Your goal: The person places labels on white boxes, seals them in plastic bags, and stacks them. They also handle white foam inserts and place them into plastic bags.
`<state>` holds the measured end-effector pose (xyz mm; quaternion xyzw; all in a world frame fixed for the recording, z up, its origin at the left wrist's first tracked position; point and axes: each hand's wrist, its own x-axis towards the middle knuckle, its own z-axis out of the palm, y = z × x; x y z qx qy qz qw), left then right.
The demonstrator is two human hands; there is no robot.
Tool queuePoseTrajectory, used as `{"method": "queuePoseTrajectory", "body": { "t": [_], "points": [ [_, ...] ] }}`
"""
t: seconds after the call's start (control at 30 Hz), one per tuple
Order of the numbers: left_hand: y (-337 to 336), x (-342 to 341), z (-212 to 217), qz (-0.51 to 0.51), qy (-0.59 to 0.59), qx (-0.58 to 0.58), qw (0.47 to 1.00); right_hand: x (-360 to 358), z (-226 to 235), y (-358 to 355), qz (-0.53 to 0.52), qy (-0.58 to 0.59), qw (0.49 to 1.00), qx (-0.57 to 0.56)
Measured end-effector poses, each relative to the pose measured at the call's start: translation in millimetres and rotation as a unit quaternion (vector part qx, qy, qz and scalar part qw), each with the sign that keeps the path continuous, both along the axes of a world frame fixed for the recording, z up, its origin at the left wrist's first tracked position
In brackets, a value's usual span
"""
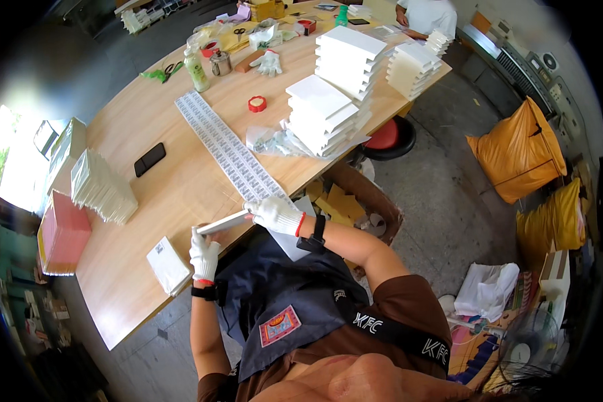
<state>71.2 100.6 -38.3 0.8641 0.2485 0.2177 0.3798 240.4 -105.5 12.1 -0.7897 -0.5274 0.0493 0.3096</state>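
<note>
My left hand (pixel 205 257), in a white knit glove, grips the left end of a thin white slab (pixel 225 222), a paper pad or flat box by its look. My right hand (pixel 277 216), gloved the same way, has its fingers closed at the slab's other end. The slab is tilted edge-on at the table's near edge. From beside my right hand a long sheet of printed labels (pixel 229 145) runs away across the table. Left of my left hand lies a small white stack (pixel 168 266) with a label on its top piece.
White stacks (pixel 321 100) stand at the table's right side on plastic wrap. Pink stacks (pixel 64 231) and white stacks (pixel 102 187) line the left edge. A phone (pixel 150 159), a red tape roll (pixel 257 104) and a bottle (pixel 196 70) lie farther in. Another person (pixel 430 17) is at the far end.
</note>
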Motion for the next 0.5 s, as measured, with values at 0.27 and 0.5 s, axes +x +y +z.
{"method": "queuePoseTrajectory", "body": {
  "t": [0.27, 0.5],
  "points": [
    [-7, 33, 26, -0.052, 0.232, 0.293, 0.926, 2, 44, -23, -0.052, 0.47, 0.869, 0.143],
    [8, 54, 23, -0.061, 0.269, 0.316, 0.908, 2, 18, -24, -0.016, 0.623, 0.769, 0.145]
  ]
}}
